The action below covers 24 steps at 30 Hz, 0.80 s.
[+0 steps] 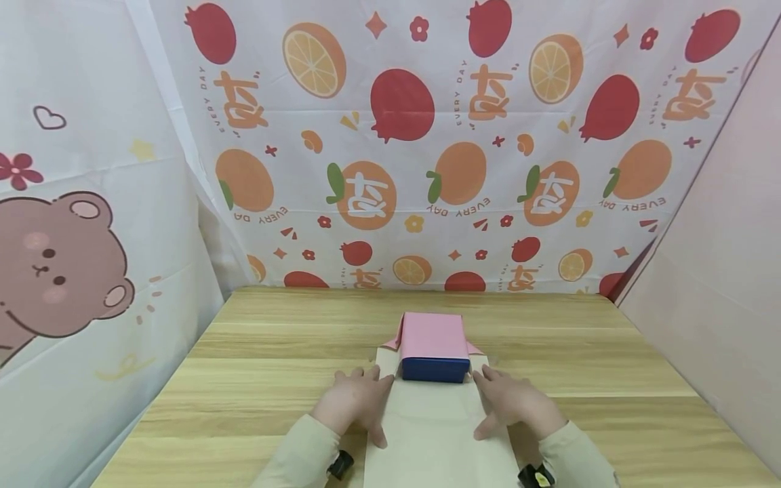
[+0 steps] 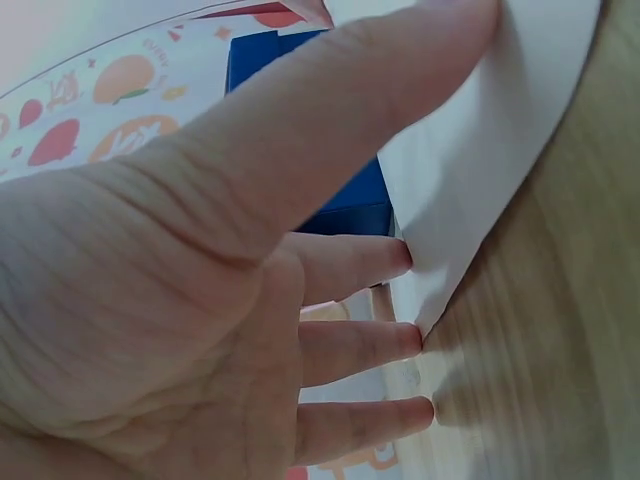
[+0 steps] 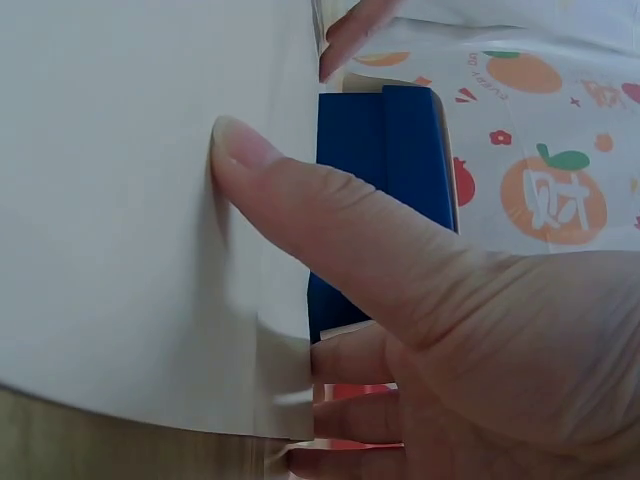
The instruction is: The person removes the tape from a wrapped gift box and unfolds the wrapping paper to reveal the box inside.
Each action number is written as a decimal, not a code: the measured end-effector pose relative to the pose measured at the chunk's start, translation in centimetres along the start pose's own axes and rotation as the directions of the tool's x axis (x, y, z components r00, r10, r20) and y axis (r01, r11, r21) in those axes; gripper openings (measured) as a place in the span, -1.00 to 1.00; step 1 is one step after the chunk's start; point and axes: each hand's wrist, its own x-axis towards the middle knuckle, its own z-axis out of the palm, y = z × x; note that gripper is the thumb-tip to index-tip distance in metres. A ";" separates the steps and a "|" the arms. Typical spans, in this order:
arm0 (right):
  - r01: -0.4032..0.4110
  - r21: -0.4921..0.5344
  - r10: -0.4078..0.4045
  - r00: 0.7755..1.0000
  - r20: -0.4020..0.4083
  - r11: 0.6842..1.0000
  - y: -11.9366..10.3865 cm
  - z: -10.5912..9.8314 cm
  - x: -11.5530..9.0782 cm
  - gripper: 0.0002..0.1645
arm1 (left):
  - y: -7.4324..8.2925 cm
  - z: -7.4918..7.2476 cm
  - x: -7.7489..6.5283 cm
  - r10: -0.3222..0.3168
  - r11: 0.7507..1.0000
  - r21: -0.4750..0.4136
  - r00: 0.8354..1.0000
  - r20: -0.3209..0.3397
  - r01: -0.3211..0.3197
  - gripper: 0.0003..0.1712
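A dark blue box (image 1: pixel 436 370) sits with a sheet of wrapping paper over its top, pink side (image 1: pixel 433 335) up. The sheet's cream inner side (image 1: pixel 439 434) stretches from the box toward the person. My left hand (image 1: pixel 356 400) lies at the sheet's left edge with fingers spread, its fingertips right at that edge in the left wrist view. At the right edge, beside the box's near corner, is my right hand (image 1: pixel 515 401). Its thumb (image 3: pixel 245 150) rests on the cream side, while its other fingers extend past the edge, beside the blue box (image 3: pixel 350 140).
A wood-grain table (image 1: pixel 274 379) carries the box and paper. Behind it hangs a fruit-print cloth (image 1: pixel 403 169); a bear-print cloth (image 1: pixel 61 271) is at left and a plain pale wall (image 1: pixel 720 285) at right. Both wrists wear small black devices (image 1: pixel 340 464).
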 end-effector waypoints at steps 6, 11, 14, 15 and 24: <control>0.017 -0.031 -0.017 1.000 -0.001 0.999 0.3 -0.1 0.0 0.31 | 0.0 0.0 0.3 0.018 1.000 -0.008 1.000 -0.004 -0.018 0.16; 0.072 -0.018 -0.072 0.997 -0.013 0.997 0.6 -0.5 0.1 0.14 | -0.4 -0.2 0.4 0.079 0.994 -0.069 0.996 -0.050 -0.082 0.06; 0.121 0.022 -0.120 0.993 -0.017 0.992 0.8 -0.8 0.1 0.05 | -0.5 -0.5 0.2 0.098 0.987 -0.123 0.993 -0.069 -0.106 0.04; 0.137 0.028 -0.136 0.991 -0.018 0.990 0.8 -0.8 0.0 0.02 | -0.5 -0.7 0.1 0.101 0.984 -0.140 0.992 -0.075 -0.111 0.03; 0.249 0.067 -0.246 0.968 -0.049 0.966 0.7 -1.7 -0.3 -0.14 | -0.2 -1.5 -0.2 0.110 0.980 -0.149 0.983 -0.144 -0.131 -0.02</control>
